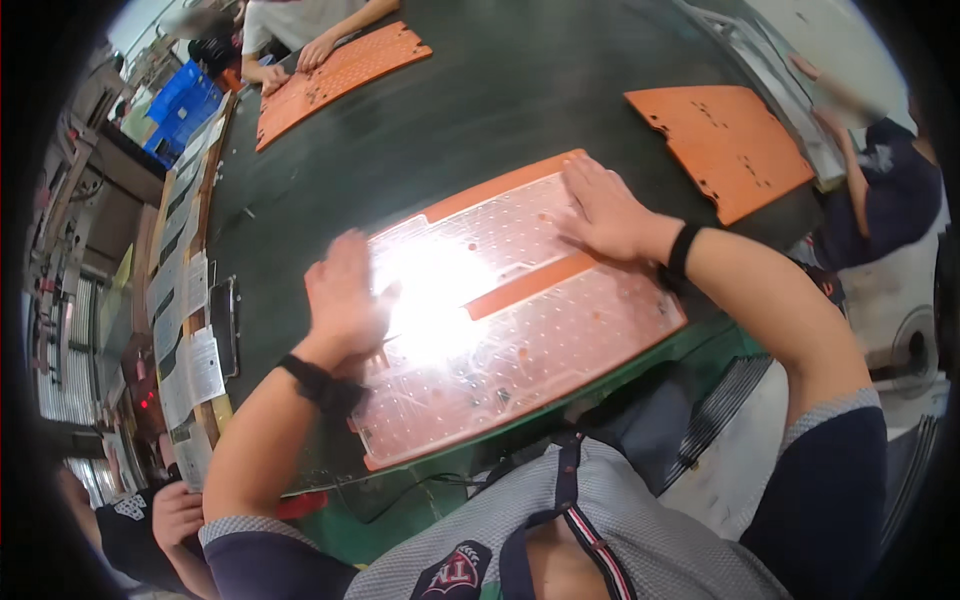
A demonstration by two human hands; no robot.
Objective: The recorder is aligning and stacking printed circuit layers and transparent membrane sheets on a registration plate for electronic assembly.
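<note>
In front of me an orange panel [535, 284] lies tilted on the dark table. A clear, dimpled plastic sheet [590, 325] covers most of it, and the orange shows through a slot and along the far edge. Strong glare hides part of the sheet's left half. My left hand [345, 297] is at the panel's left edge, slightly blurred, with its thumb held apart and nothing in its grasp. Flat near the far right corner rests my right hand [608, 213], fingers stretched out over the sheet. Dark bands circle both wrists.
Another orange panel [345, 80] lies at the far left under a co-worker's hands. A third orange panel [730, 150] is at the right, near a person in dark clothing. Paper sheets [200, 365] line the table's left edge; blue crates [185, 105] stand beyond.
</note>
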